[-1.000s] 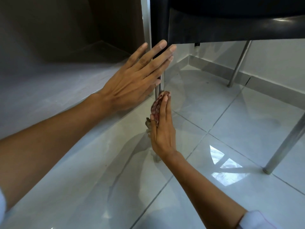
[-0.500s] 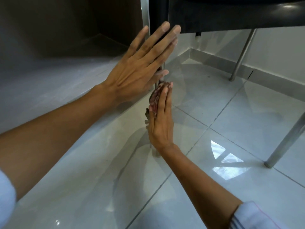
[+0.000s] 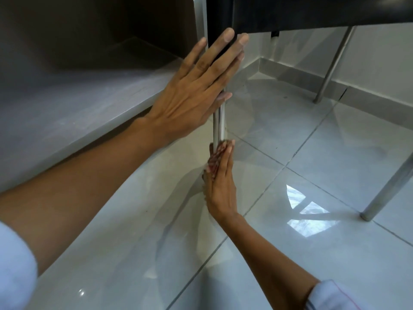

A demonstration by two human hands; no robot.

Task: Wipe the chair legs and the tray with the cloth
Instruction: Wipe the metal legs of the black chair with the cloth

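Landmark: the near chair leg (image 3: 219, 121), a shiny metal tube, is taken as reference for all places.
Left hand (image 3: 196, 90): it is laid against the leg's left side, fingers straight and slightly spread; compared with one second ago it has been raised, fingertips now at the dark seat (image 3: 312, 12).
Cloth (image 3: 215, 157): the reddish cloth is pressed onto the leg, lower than the left hand.
Right hand (image 3: 221, 184): its fingers are kept straight and pressed together over the cloth; it has been lowered a little.
Other legs (image 3: 333, 63): they are seen well to the right, untouched.
Meaning: the wiping stroke is judged to be running downward, steadied from above; the tray is not seen.
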